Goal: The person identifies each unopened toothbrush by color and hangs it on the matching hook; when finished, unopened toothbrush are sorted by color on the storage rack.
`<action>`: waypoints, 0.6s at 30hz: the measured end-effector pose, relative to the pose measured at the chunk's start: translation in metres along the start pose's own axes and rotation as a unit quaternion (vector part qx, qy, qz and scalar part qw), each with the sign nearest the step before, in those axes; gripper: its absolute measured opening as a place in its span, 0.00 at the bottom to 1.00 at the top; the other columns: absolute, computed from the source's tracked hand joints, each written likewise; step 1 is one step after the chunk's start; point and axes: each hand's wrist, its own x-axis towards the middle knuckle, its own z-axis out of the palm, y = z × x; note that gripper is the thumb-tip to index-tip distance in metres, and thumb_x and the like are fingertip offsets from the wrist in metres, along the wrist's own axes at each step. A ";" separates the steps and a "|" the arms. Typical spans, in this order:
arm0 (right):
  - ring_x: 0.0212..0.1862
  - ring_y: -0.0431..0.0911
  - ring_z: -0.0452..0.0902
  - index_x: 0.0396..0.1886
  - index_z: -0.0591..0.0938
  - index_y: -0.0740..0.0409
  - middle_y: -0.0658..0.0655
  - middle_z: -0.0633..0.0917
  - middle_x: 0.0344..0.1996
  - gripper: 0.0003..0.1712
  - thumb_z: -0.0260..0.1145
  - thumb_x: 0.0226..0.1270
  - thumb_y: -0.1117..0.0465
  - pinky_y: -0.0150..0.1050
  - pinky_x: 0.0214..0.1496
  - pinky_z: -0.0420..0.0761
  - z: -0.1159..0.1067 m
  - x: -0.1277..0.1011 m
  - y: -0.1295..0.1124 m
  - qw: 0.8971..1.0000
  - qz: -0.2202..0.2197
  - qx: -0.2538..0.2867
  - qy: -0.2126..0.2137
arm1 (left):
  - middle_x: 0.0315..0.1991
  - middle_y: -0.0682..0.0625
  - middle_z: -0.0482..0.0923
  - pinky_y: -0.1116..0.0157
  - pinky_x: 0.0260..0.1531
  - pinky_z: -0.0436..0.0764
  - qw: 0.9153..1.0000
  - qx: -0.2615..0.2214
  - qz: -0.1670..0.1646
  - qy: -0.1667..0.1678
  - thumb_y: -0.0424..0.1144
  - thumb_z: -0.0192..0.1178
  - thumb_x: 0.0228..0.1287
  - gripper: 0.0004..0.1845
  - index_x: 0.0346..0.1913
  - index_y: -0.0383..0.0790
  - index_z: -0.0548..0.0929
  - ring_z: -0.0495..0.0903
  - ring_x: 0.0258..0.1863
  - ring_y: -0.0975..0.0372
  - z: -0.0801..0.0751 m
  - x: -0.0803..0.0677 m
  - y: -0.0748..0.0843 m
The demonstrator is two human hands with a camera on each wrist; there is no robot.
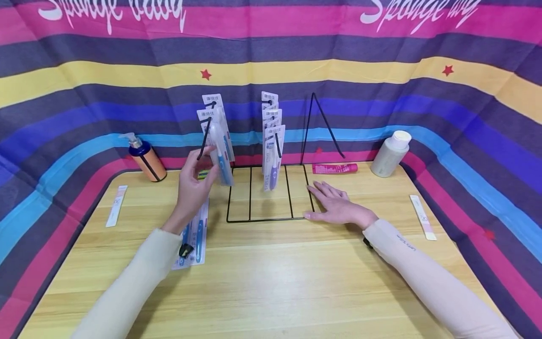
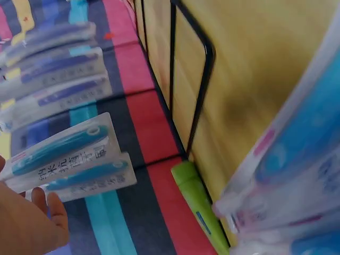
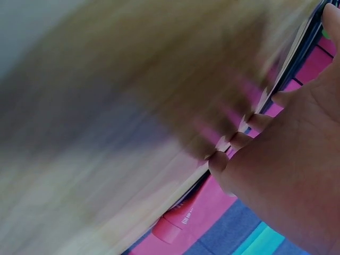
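Note:
My left hand (image 1: 195,176) is at the front toothbrush pack (image 1: 219,153) on the left hook of a black wire rack (image 1: 260,220). Thumb and fingers appear to pinch the pack's left edge; the exact contact is partly hidden. Behind it hangs another toothbrush pack (image 2: 95,178) with a blue handle. Several purple-handled toothbrush packs (image 1: 273,160) hang on the middle hook. The right hook (image 1: 323,113) carries nothing. My right hand (image 1: 336,205) rests, fingers extended, on the right edge of the rack's base. Below my left wrist, more blue toothbrush packs (image 1: 200,240) lie on the table.
An orange pump bottle (image 1: 148,162) stands back left, a grey white-capped bottle (image 1: 390,155) back right. A pink tube (image 1: 334,168) lies behind my right hand, a green tube (image 2: 196,204) behind the left. White strips (image 1: 116,205) lie at both sides. Striped cloth (image 1: 338,47) encloses the table.

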 end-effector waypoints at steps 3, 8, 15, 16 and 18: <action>0.88 0.62 0.32 0.92 0.48 0.51 0.60 0.43 0.90 0.60 0.61 0.77 0.25 0.76 0.80 0.40 0.000 -0.002 0.001 1.000 0.003 0.000 0.000 | 0.64 0.28 0.76 0.62 0.57 0.78 1.000 0.003 0.005 0.001 0.14 0.59 0.72 0.25 0.70 0.22 0.78 0.75 0.56 0.41 0.003 0.013 -0.001; 0.88 0.62 0.32 0.92 0.48 0.50 0.60 0.43 0.90 0.60 0.60 0.77 0.25 0.76 0.80 0.40 0.000 0.001 -0.001 1.000 0.001 -0.002 0.000 | 0.64 0.26 0.75 0.65 0.58 0.79 1.000 -0.004 0.003 -0.007 0.12 0.56 0.69 0.23 0.67 0.19 0.78 0.75 0.55 0.36 0.000 0.024 0.013; 0.88 0.63 0.32 0.92 0.48 0.51 0.60 0.43 0.90 0.61 0.61 0.76 0.24 0.78 0.79 0.40 -0.001 0.002 0.000 1.000 0.000 0.002 0.001 | 0.65 0.27 0.75 0.68 0.49 0.78 1.000 -0.008 0.005 -0.011 0.13 0.59 0.71 0.23 0.67 0.19 0.79 0.74 0.56 0.38 -0.012 0.019 0.007; 0.88 0.63 0.32 0.92 0.48 0.51 0.60 0.43 0.90 0.61 0.61 0.76 0.24 0.78 0.79 0.40 -0.001 0.001 0.000 1.000 0.000 0.002 0.001 | 0.65 0.28 0.76 0.68 0.47 0.77 1.000 -0.002 0.004 -0.008 0.14 0.60 0.71 0.23 0.68 0.20 0.79 0.74 0.57 0.40 -0.015 0.016 0.004; 0.88 0.63 0.32 0.92 0.48 0.51 0.61 0.42 0.90 0.61 0.60 0.76 0.24 0.78 0.79 0.40 0.000 0.001 0.001 1.000 -0.001 0.001 0.001 | 0.64 0.33 0.78 0.67 0.45 0.75 1.000 0.017 -0.008 -0.003 0.16 0.61 0.72 0.23 0.68 0.23 0.80 0.75 0.57 0.43 -0.021 0.007 -0.001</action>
